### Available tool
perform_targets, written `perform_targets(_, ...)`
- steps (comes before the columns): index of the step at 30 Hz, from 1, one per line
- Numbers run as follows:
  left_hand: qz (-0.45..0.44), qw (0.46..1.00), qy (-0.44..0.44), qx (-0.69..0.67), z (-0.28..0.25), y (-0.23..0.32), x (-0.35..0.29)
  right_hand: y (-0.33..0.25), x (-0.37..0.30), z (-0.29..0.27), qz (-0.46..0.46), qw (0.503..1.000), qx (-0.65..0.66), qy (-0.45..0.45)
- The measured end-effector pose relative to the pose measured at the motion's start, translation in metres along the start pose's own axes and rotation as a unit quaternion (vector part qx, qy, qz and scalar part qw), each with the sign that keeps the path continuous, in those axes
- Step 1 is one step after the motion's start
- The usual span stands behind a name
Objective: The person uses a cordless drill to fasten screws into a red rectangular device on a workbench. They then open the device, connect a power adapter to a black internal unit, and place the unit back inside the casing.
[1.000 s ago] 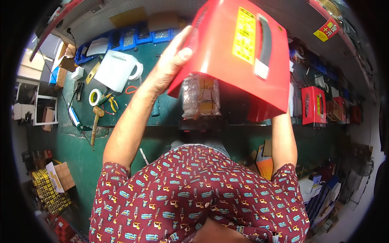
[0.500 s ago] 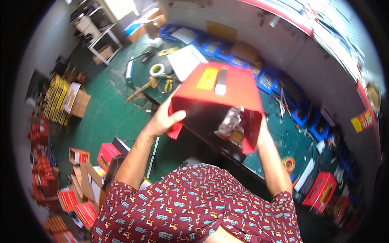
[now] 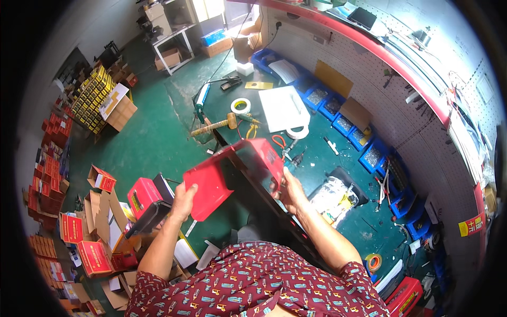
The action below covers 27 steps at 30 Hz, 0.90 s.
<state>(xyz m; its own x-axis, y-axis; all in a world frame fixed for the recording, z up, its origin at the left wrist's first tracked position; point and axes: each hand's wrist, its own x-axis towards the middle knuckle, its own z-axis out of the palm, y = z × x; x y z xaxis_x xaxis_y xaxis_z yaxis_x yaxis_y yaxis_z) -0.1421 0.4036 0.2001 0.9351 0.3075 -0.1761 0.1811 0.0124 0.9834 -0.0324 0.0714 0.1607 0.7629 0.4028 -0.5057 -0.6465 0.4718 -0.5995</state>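
Both my hands hold a red U-shaped metal cover [image 3: 210, 191] over the near edge of the green bench, its open side toward me. My left hand [image 3: 183, 203] is closed on the left panel with the thumb on its face. My right hand [image 3: 291, 191] grips the lower edge of the right panel. On the bench, right of my right hand, rests a black tray-like part [image 3: 355, 189] bearing a bundle in shiny clear plastic wrap [image 3: 334, 199]; what is inside the wrap cannot be made out.
Beyond the cover lie a wooden mallet [image 3: 215, 127], a tape roll [image 3: 241, 106], pliers [image 3: 252, 130] and a white sheet [image 3: 280, 108]. Blue bins [image 3: 344, 124] line the wall. At lower left stand another red case [image 3: 142, 195] and open cartons [image 3: 108, 211].
The red cover has come lower and left and turned. The shiny wrapped bundle, seen inside the cover before, now shows on the black part on the bench. My view has shifted.
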Motion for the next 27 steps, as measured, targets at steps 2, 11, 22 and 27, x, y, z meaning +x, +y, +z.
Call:
perform_targets(2,0.051,0.998,0.030,0.012,-0.023,-0.008,0.036,-0.012,0.011,0.021,-0.032,0.999,0.006,-0.020)
perform_targets(11,0.262,0.923,0.134,0.250,-0.064,-0.049,0.313,0.007,-0.019,-0.010,-0.121,0.945,-0.233,0.193)
perform_targets(22,0.270,0.880,0.211,0.331,0.053,-0.126,0.387,0.125,-0.162,-0.061,-0.244,0.720,-0.262,0.594)
perform_targets(27,0.270,0.904,0.132,0.304,0.061,-0.161,0.387,0.120,-0.190,-0.088,-0.231,0.699,-0.225,0.639)
